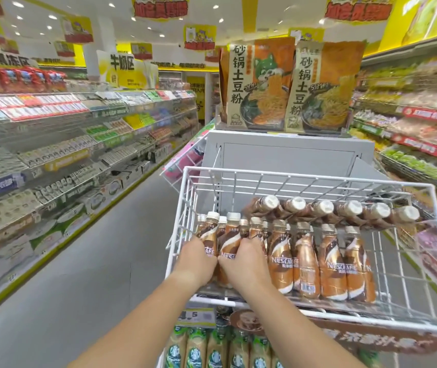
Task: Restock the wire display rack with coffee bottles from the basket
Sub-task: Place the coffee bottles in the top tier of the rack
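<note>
A white wire display rack (311, 179) hangs on a grey end panel at the centre right. Brown Nescafe coffee bottles (331, 264) stand upright along its front, and a second row (323, 209) lies tilted behind them. My left hand (195, 261) grips an upright bottle (210, 232) at the rack's left end. My right hand (246, 260) grips the neighbouring bottle (230, 239), touching the left hand. Both bottles stand inside the rack. No basket is in view.
Below the rack stand green-labelled Starbucks bottles (213, 351) with a price tag (196, 316). Noodle bags (289, 83) sit on top of the grey panel. Stocked shelves (66, 144) line the left; the grey aisle floor (92, 261) runs between. More shelves (419, 144) stand right.
</note>
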`<state>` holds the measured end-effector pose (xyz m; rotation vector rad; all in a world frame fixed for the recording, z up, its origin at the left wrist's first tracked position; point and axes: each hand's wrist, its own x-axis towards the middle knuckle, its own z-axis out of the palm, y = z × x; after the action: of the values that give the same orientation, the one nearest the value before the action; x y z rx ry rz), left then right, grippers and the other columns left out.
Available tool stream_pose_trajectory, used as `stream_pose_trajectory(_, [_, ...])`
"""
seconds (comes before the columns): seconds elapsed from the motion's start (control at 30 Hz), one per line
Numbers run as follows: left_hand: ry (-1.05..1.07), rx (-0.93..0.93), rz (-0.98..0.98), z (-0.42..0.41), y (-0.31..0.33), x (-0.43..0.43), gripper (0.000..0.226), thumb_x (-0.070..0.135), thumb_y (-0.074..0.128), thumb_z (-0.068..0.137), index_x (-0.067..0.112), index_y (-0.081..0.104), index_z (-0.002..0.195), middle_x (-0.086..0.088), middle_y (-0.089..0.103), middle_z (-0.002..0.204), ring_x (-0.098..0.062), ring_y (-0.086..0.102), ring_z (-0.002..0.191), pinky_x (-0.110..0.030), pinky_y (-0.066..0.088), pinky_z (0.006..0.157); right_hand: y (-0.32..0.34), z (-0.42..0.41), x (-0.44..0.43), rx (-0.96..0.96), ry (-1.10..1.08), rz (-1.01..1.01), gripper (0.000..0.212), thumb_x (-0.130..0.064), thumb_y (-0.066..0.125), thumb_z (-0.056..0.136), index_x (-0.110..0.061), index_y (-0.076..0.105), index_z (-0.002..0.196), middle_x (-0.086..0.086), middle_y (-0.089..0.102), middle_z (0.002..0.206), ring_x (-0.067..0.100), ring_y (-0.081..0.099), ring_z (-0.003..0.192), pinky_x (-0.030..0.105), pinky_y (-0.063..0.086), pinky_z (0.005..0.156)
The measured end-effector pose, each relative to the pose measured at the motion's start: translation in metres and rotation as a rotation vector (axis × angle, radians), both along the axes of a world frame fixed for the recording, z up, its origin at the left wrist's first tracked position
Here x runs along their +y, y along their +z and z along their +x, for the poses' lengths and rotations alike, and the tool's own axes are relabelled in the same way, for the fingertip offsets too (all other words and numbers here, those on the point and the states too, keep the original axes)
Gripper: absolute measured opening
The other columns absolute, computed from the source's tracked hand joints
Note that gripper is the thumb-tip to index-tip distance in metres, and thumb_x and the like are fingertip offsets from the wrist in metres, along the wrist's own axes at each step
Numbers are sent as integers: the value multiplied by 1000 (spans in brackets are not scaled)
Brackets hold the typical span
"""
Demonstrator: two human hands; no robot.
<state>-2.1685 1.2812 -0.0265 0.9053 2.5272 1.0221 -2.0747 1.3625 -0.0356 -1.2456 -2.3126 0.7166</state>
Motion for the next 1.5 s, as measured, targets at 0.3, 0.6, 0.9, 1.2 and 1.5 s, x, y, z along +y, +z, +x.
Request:
stream_pose_trajectory(0.3, [-92, 4, -128, -7, -3, 0, 41, 22, 56, 103, -2, 42, 133, -17, 44, 134, -30, 62, 109, -44, 53, 95, -5, -6, 12, -238, -14, 229, 45, -61, 62, 86, -17, 55, 91, 4, 44, 119, 25, 58, 90, 36, 47, 69])
stream_pose_trajectory(0.6, [-54, 63, -242, -4, -6, 3, 62, 31, 59, 102, -1, 33, 149, -19, 56, 136, -31, 66, 113, -38, 53, 91, -13, 2, 18, -288, 91, 324, 49, -61, 57, 88, -15, 56, 103, 3, 41, 117, 22, 54, 87, 35, 46, 64])
stream_pose_trajectory(0.9, [-177, 16, -218, -8, -8, -6, 52, 20, 60, 100, 10, 39, 146, -13, 52, 141, -27, 59, 118, -39, 50, 98, -13, 9, 21, -263, 153, 272, 50, -53, 60, 92, -9, 56, 115, 3, 36, 123, 21, 52, 88, 37, 52, 75])
stream_pose_trajectory(1.2, [-129, -47, -213, -2, -2, -9, 41, 17, 53, 103, 0, 38, 137, -9, 59, 94, -28, 64, 90, -41, 48, 85, -14, 13, 29, -288, 216, 302, 50, -54, 61, 92, -10, 57, 113, 2, 37, 118, 19, 50, 80, 34, 47, 71])
stream_pose_trajectory(1.5, [-259, 237, -223, 10, 13, -21, 31, 16, 54, 101, 11, 43, 130, -8, 50, 127, -28, 59, 109, -35, 49, 85, -6, 30, 24, -299, 269, 482, 53, -55, 45, 95, -17, 47, 132, 3, 46, 121, 21, 51, 104, 37, 51, 84])
